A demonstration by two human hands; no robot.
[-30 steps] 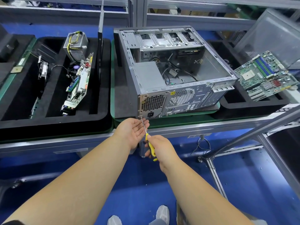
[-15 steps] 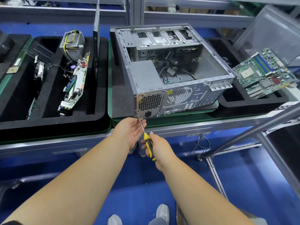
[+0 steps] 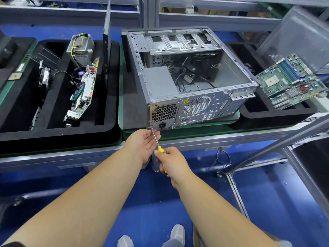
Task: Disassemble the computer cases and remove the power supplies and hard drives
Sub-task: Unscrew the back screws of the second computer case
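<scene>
Gripping the yellow handle of a screwdriver (image 3: 161, 154), the right hand (image 3: 171, 162) has its fingers curled tight around it, while the left hand (image 3: 144, 142) lies spread, palm up, its fingers under the bare shaft just below the tip.

Largest in the scene, the computer case (image 3: 188, 81) lies on its side on a green mat (image 3: 121, 97) at the middle of the desk (image 3: 222, 138), its open side facing up, cables loose inside. Its power supply (image 3: 158, 82) still sits in the near left corner of the case, its honeycomb grille and socket facing the person.

By my reading, the step in hand is freeing the power supply: the screwdriver tip meets a screw (image 3: 151, 128) at the near bottom left corner of the rear panel. That screw is just beyond the left fingertips and a shaft's length far of the right grip.

The next move probably calls for steady turning with the tip kept seated, and the cupped left palm ready to catch the screw. Whether other screws on the panel remain is too small to tell.
</scene>
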